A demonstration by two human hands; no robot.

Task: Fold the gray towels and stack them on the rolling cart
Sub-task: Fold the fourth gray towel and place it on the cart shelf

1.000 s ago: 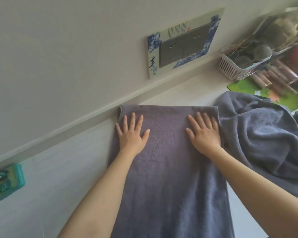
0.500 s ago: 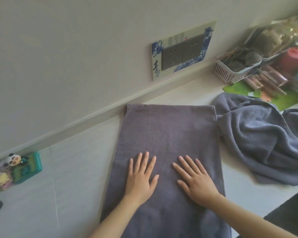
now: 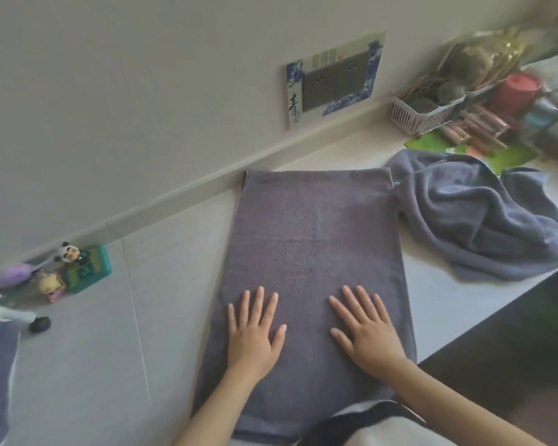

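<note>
A gray towel lies folded into a long flat strip on the white counter, running from the wall toward me. My left hand presses flat on its near part with fingers spread. Beside it, my right hand lies flat on the same towel, fingers straight. A second gray towel sits crumpled in a heap to the right, touching the folded one's far right corner. No rolling cart is in view.
A switch plate with a blue-and-white sticker is on the wall. A pink basket and cosmetics crowd the far right. Small toys and a teal box stand at the left. The counter's edge drops off at the right.
Both hands slid along the towel from its far end by the wall toward me, staying flat on the cloth. The camera view dropped, showing more of the counter's left side.
</note>
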